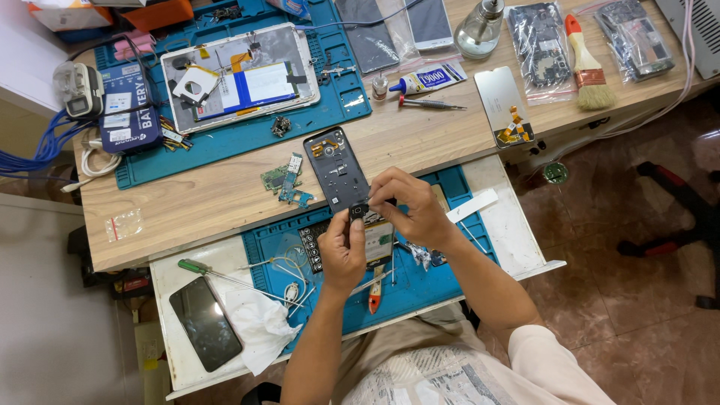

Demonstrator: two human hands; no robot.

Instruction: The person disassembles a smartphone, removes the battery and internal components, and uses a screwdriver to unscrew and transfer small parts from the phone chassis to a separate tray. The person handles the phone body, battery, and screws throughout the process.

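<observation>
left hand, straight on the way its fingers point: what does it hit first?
Probably the dark phone frame: the left hand points up-image, its fingertips at the small black part at the frame's lower end, which the right hand also pinches. Depth is unclear.

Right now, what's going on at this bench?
A person holds an opened black phone frame over a blue work mat. The left hand and the right hand meet at its lower end, fingertips pinching a small dark part there. A small green circuit board lies on the wooden table beside the frame. A dark phone and a white cloth lie lower left, untouched.
</observation>
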